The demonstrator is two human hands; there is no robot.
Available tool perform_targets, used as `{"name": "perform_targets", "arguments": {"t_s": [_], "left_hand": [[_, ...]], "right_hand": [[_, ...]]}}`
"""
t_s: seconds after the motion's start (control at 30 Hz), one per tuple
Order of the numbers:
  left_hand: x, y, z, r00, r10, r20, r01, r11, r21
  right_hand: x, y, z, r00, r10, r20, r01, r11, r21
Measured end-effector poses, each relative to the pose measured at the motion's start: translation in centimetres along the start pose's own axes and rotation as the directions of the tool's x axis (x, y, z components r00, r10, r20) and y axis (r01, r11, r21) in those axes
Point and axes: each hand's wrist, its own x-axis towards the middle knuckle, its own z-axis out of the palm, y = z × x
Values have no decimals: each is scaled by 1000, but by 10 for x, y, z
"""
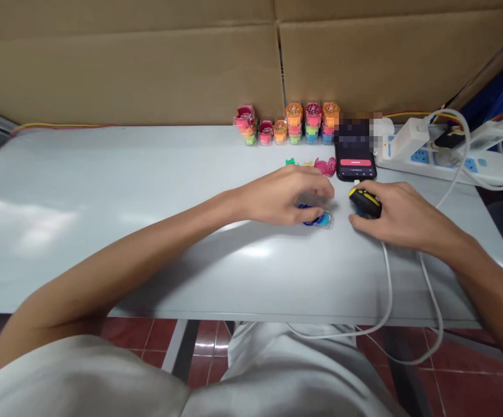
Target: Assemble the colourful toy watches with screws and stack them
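Fingers [316, 188] of your left hand [277, 197]: curling down over a translucent blue plastic piece [319, 219], which is lying on the counter [103, 260] directly beneath them. They are touching it, but you cannot tell from this view whether they are gripping it.

Fingers [359, 223] of your right hand [405, 217]: clenching around a black-and-yellow oblong object [365, 202], which is sitting just beside the blue piece.

Nearby items, catalogued from your view:
- A pink plastic piece [325, 167] and a green plastic piece [291, 161] are lying on the counter just beyond your left fingers.
- A black smartphone [355, 165] is lying face up just beyond your right hand, with the top of its screen blurred out and a red bar showing lower down.
- A row of stacked, multicoloured small plastic tubs [294, 123] is standing along the back of the counter, against a cardboard sheet [125, 63].
- A white power strip [442, 159] is lying at the far right, carrying white plugs.
- A white cable [388, 289] is running beneath your right wrist and dropping over the counter's front edge.
- A red tiled floor [125, 341] is showing below the counter.
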Motion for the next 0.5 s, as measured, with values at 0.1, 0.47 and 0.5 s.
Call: {"name": "perform_targets", "arguments": {"t_s": [0.1,0.47,0.5], "left_hand": [[-14,10,3,995,-36,96,36,999,-7],[-40,26,34,973,-213,-90,192,961,-199],[-39,27,35,966,-215,-141,177,954,-241]], "right_hand": [[-1,6,-5,998,-21,56,21,1000,2],[-9,-19,3,997,-81,-17,79,867,492],[-11,-22,4,998,-60,-19,61,861,505]]}}
